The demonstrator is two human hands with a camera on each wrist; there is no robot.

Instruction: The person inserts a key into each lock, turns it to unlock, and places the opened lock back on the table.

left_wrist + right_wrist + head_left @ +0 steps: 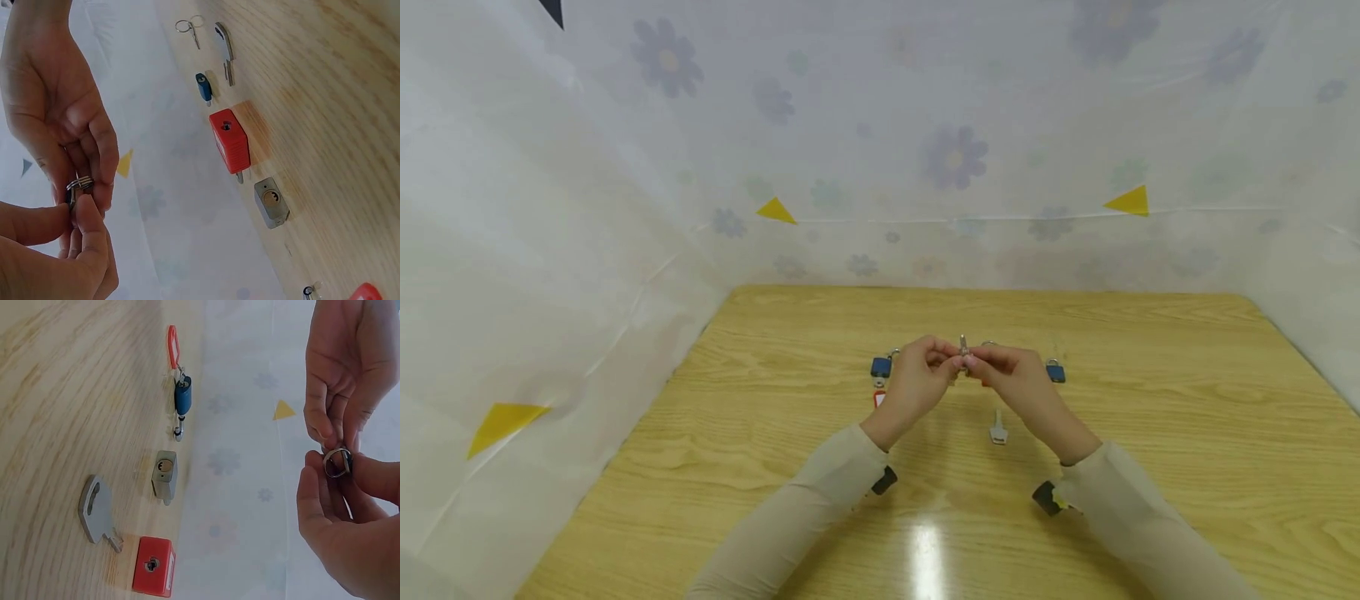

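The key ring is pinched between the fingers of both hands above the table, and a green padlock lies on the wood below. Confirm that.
Not quite: the padlock is red, not green, as the right wrist view shows. The key ring is indeed pinched between both hands, the left hand and the right hand, above the table.

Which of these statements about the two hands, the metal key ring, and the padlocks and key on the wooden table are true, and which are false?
1. Both hands hold the small metal key ring above the wooden table. True.
2. The red padlock is in the left hand. False: it lies on the table, untouched.
3. A flat grey key lies loose on the table. True.
4. The right hand rests flat on the table. False: it is raised, pinching the ring with the left hand.
5. The grey padlock lies next to the red padlock. True.
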